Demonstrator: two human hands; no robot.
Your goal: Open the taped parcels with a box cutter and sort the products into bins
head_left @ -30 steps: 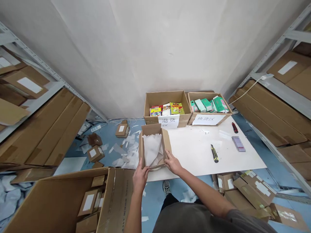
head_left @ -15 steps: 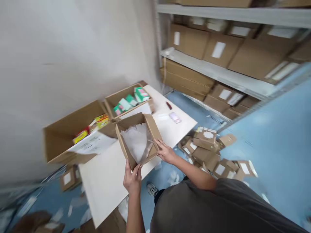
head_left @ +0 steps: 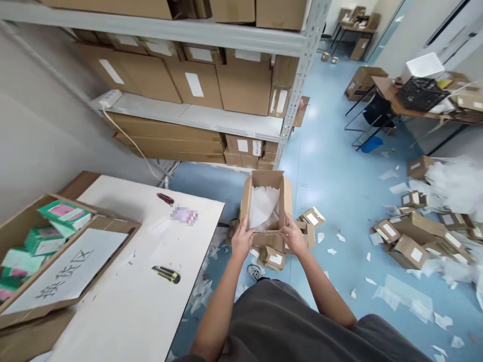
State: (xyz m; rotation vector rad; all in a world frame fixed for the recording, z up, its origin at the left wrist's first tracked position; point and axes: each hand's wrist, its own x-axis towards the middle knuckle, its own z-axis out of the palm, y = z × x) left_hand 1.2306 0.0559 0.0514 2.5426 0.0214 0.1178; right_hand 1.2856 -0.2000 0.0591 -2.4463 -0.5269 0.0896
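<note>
An open cardboard box (head_left: pixel 287 201) is held out in front of my body, beyond the table's right edge and above the floor. White translucent packing material (head_left: pixel 264 207) lies inside it. My left hand (head_left: pixel 241 240) grips the box's near left corner, thumb pressed over the near edge. At the near right corner, my right hand (head_left: pixel 293 236) grips it the same way. On the white table (head_left: pixel 124 281) to my left lie a yellow-and-black utility knife (head_left: pixel 166 274), a red-and-black utility knife (head_left: pixel 165 198) and a blurred-out item (head_left: pixel 184 215).
A carton of green-and-white boxes (head_left: pixel 47 241) stands on the table's left. Ahead is a metal shelf (head_left: pixel 241 120) full of cartons. Discarded boxes (head_left: pixel 411 241) and plastic scraps litter the blue floor (head_left: pixel 332 171). A desk with a black crate (head_left: pixel 422 93) stands far right.
My view has swung right, from the wall and table toward the shelf and open floor. Both hands have carried the box from over the table to beyond its right edge.
</note>
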